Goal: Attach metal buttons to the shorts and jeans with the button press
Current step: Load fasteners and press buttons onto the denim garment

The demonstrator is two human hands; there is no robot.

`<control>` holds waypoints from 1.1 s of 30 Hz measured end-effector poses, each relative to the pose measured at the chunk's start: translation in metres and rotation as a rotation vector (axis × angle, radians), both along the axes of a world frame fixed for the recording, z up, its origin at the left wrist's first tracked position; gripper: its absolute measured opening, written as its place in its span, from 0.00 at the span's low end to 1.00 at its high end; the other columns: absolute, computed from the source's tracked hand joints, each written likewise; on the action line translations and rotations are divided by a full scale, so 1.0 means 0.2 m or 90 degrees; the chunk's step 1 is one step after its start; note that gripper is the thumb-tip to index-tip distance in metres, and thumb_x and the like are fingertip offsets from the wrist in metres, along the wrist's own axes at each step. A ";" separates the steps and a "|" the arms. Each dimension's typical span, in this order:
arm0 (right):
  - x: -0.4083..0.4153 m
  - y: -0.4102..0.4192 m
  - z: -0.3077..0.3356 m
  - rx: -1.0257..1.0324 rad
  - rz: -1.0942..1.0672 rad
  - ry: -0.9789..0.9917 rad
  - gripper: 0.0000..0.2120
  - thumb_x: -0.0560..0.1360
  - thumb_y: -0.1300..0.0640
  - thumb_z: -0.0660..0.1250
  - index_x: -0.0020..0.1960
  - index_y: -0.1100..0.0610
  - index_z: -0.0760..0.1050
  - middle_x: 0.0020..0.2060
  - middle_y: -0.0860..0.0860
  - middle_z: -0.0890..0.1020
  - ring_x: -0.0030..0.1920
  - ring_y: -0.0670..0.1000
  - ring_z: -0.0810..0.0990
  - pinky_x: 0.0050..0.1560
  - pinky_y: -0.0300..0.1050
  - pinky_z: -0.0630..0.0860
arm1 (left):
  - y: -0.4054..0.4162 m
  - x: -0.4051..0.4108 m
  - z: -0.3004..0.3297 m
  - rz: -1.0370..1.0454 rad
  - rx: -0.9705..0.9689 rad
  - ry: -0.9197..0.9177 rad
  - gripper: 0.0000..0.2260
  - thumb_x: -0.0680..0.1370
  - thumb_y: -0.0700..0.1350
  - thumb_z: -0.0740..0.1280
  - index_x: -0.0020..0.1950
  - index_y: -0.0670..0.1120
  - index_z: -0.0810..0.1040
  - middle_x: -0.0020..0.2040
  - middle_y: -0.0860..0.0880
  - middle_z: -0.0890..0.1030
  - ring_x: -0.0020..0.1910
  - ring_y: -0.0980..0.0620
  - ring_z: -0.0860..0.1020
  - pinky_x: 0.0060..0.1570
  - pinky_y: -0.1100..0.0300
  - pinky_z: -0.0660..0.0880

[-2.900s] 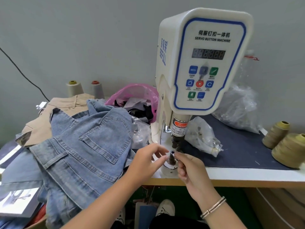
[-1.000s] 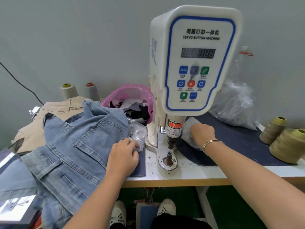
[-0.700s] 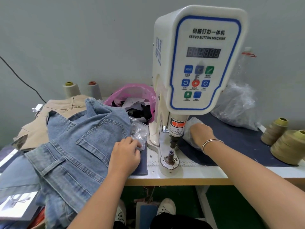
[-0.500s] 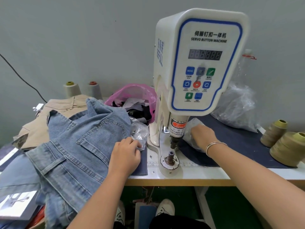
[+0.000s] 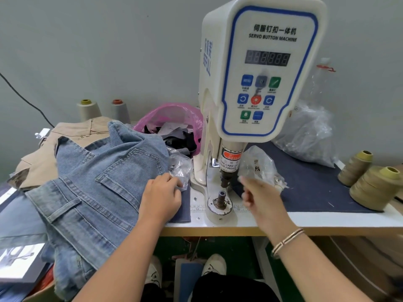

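Observation:
The white servo button machine [image 5: 259, 68] stands on the table, with its lower die post [image 5: 220, 198] bare under the punch. A pile of blue jeans [image 5: 91, 186] lies to the left of it. My left hand [image 5: 161, 198] rests on the jeans' right edge with its fingers curled over the denim, the fingertips against a small clear plastic bag [image 5: 181, 168]. My right hand [image 5: 259, 198] hovers just right of the die post, blurred, with its fingers drawn together. Whether it holds a button is unclear. Behind it lies a clear bag of metal parts [image 5: 260, 166].
Beige shorts [image 5: 65, 138] lie behind the jeans. A pink bag of scraps [image 5: 172, 118] sits behind the machine's base, and a large clear bag [image 5: 309, 136] is at the back right. Thread cones [image 5: 375, 186] stand on the dark mat [image 5: 309, 192] at the right. My feet [image 5: 214, 265] are under the table.
My right hand has pulled back out of the clear bag of parts and moved toward the die post. My left hand has stayed on the jeans.

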State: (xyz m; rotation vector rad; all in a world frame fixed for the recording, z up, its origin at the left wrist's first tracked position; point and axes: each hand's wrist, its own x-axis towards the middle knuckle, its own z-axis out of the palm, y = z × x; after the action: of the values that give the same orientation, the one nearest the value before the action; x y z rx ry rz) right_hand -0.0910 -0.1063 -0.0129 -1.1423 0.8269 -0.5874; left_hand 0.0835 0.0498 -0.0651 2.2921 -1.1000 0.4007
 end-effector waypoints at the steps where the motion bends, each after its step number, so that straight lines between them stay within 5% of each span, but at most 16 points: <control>1: 0.01 0.06 -0.01 0.090 0.044 -0.020 0.04 0.73 0.60 0.71 0.42 0.59 0.76 0.25 0.48 0.73 0.24 0.44 0.70 0.22 0.35 0.66 | 0.00 0.00 0.00 0.000 -0.003 0.000 0.06 0.73 0.37 0.66 0.44 0.45 0.81 0.44 0.50 0.79 0.43 0.48 0.76 0.50 0.51 0.70; 10: 0.05 0.18 0.01 0.342 0.070 -0.093 0.05 0.71 0.60 0.70 0.43 0.61 0.76 0.24 0.50 0.71 0.20 0.44 0.67 0.16 0.34 0.63 | 0.00 0.00 0.00 0.005 -0.005 0.003 0.06 0.74 0.39 0.64 0.45 0.47 0.80 0.45 0.51 0.79 0.44 0.49 0.75 0.50 0.54 0.68; 16: 0.03 0.20 0.04 0.469 0.064 -0.124 0.11 0.72 0.60 0.69 0.33 0.65 0.81 0.24 0.51 0.72 0.20 0.44 0.68 0.16 0.33 0.64 | 0.00 0.00 0.00 0.004 -0.007 0.002 0.06 0.74 0.39 0.64 0.44 0.46 0.80 0.44 0.51 0.79 0.43 0.49 0.75 0.50 0.53 0.68; 26: 0.02 0.26 0.10 0.700 0.039 -0.319 0.05 0.70 0.65 0.64 0.38 0.66 0.76 0.25 0.50 0.68 0.19 0.46 0.69 0.17 0.33 0.65 | 0.01 -0.01 0.00 -0.013 -0.023 0.007 0.06 0.74 0.38 0.64 0.44 0.46 0.80 0.45 0.50 0.78 0.38 0.49 0.73 0.46 0.52 0.71; 30: -0.01 0.35 0.07 0.584 0.089 -0.295 0.07 0.70 0.60 0.63 0.45 0.62 0.76 0.25 0.50 0.68 0.19 0.44 0.64 0.15 0.34 0.61 | 0.03 -0.04 0.04 -0.038 -0.093 0.100 0.08 0.78 0.42 0.62 0.52 0.48 0.79 0.57 0.52 0.73 0.37 0.48 0.75 0.40 0.52 0.74; 33: -0.03 0.39 0.05 0.464 0.136 -0.189 0.10 0.70 0.60 0.64 0.51 0.61 0.76 0.26 0.51 0.70 0.20 0.45 0.63 0.15 0.35 0.60 | 0.08 -0.07 0.15 -0.023 -0.249 0.147 0.09 0.77 0.44 0.60 0.54 0.47 0.78 0.55 0.53 0.72 0.43 0.51 0.77 0.43 0.50 0.76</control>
State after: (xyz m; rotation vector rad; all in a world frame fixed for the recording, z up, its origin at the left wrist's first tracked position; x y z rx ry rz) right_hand -0.0963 -0.0280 -0.0027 -0.4496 0.5735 -0.2277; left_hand 0.0698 0.0655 -0.0360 1.9162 -0.8596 0.2982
